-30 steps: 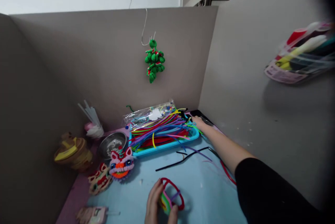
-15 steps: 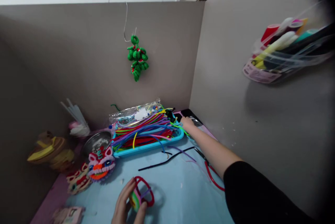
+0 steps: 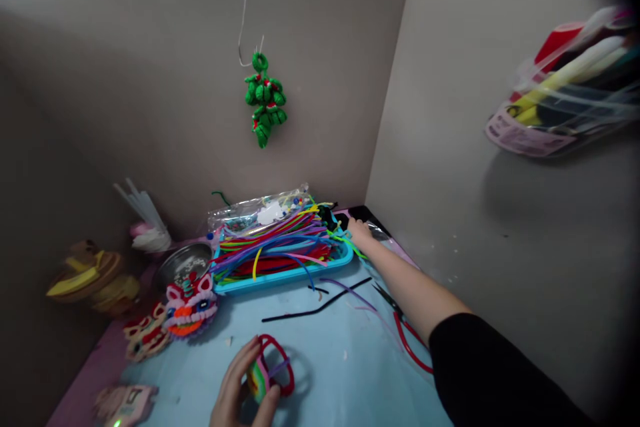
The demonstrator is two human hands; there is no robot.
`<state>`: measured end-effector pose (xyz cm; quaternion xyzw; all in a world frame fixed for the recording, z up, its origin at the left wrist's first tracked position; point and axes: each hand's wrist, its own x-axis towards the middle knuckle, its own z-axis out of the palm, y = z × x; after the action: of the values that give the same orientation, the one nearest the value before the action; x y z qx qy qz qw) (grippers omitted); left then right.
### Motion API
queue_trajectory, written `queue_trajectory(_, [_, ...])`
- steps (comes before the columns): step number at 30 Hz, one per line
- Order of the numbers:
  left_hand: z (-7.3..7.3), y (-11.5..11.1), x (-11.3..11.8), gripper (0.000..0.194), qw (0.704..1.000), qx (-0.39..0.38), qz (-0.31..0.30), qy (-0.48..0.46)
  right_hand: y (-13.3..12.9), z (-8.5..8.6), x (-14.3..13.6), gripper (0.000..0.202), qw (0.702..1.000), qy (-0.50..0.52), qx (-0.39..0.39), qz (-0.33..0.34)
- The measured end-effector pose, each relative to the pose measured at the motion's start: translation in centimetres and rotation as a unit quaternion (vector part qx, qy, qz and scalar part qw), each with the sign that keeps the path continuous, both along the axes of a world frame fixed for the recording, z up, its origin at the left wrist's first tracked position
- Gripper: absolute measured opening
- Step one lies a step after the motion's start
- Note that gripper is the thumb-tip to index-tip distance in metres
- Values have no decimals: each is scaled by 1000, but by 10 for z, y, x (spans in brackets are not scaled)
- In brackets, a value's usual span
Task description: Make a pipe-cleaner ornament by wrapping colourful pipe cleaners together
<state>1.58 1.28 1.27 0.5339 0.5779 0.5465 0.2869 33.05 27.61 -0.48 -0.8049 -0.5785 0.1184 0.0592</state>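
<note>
Near the bottom middle, my left hand (image 3: 240,387) holds a small craft piece (image 3: 273,370) between thumb and fingers; it has a red ring frame, a purple bar and a rainbow-coloured side. My right hand (image 3: 359,232) reaches to the far right corner of the table, beside the right end of a blue tray (image 3: 280,278) heaped with coloured pipe cleaners (image 3: 275,247). Its fingertips are small and partly hidden, so what they touch cannot be made out. Red-handled scissors (image 3: 413,349) lie under the right forearm.
Black (image 3: 315,311) and purple pipe cleaners lie on the blue cloth. At left are a metal bowl (image 3: 186,264), two lion-head crafts (image 3: 190,307), a pink device (image 3: 131,406) and a brown-yellow object (image 3: 95,277). A green ornament (image 3: 265,100) and a pen pouch (image 3: 535,134) hang on the walls.
The view has shifted slightly, so the pen pouch sits further right and more of the scissors shows. Both hands stay nearly where they were, the left still holding the craft piece.
</note>
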Motion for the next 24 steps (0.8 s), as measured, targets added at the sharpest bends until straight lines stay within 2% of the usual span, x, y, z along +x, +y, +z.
queue_trajectory(4, [7, 1, -4, 39, 1000, -9, -17, 16, 1, -1, -2, 49, 1000, 10, 11, 3])
queue_trajectory(6, [8, 3, -10, 40, 998, -23, -54, 33, -1, 3, 0, 50, 1000, 17, 15, 15])
queue_trajectory(9, [7, 5, -19, 43, 996, -7, -67, 55, -10, 12, 9, 55, 999, 21, 26, 39])
queue_trajectory(13, [4, 5, -25, 43, 993, 14, -79, 90, -31, 17, 27, 56, 986, 71, 106, 109])
queue_trajectory(16, [4, 4, -26, 43, 989, 31, -84, 118, -49, 14, 31, 52, 973, 84, 153, 150])
queue_trajectory(19, [2, 4, -24, 43, 986, 35, -95, 134, -59, 10, 25, 44, 972, 67, 144, 172])
queue_trajectory(21, [-1, 5, -24, 42, 985, 35, -98, 135, -58, 6, 20, 42, 974, 57, 126, 182])
queue_trajectory(24, [-5, 6, -24, 43, 987, 38, -82, 131, -50, -1, 16, 55, 975, 50, 125, 178])
